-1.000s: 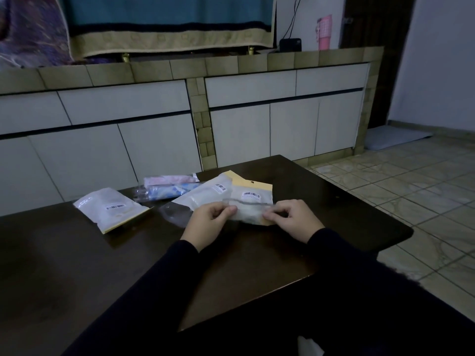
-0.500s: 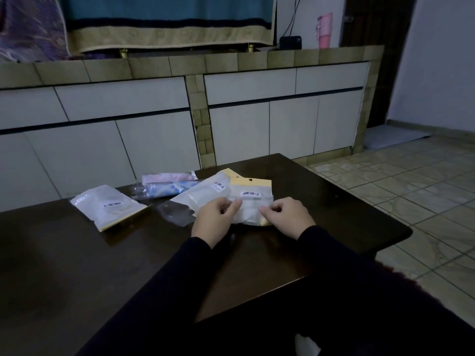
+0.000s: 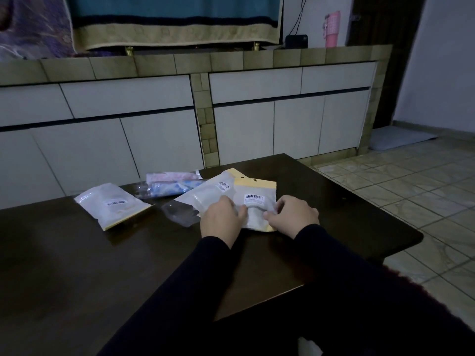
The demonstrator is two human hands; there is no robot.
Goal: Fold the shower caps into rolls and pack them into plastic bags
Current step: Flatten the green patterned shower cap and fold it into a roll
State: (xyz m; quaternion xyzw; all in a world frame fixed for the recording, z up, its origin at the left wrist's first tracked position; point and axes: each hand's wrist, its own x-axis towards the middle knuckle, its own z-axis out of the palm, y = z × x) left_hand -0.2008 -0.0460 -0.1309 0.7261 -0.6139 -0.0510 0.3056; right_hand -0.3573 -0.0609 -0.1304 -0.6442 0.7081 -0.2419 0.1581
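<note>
A dark wooden table (image 3: pixel 77 265) fills the lower view, with white cabinets (image 3: pixel 154 119) behind it and a tiled floor (image 3: pixel 411 181) to the right. On the table's far half lie several flat plastic bags. One barcoded bag (image 3: pixel 113 203) lies alone to the left. At the back sit a pink roll (image 3: pixel 171 176) and a blue patterned roll (image 3: pixel 172 189), each apparently a rolled shower cap in a clear sleeve. Near the middle lies a second barcoded bag (image 3: pixel 210 194), and just beside it, partly overlapping, is a yellow-topped bag (image 3: pixel 257 201), the one being worked on. A crumpled clear piece of plastic (image 3: pixel 180 214) lies left of the hands.

The left hand (image 3: pixel 222 218) pinches the yellow-topped bag's lower left side, and the right hand (image 3: pixel 291 215) grips its lower right edge with curled fingers.

The bag looks very light, thin, floppy and slick, so it will likely slide on the polished wood and buckle if pushed. Taking it at opposite edges, or at the stiffer yellow header, seems the surest hold. What is inside it cannot be made out.
</note>
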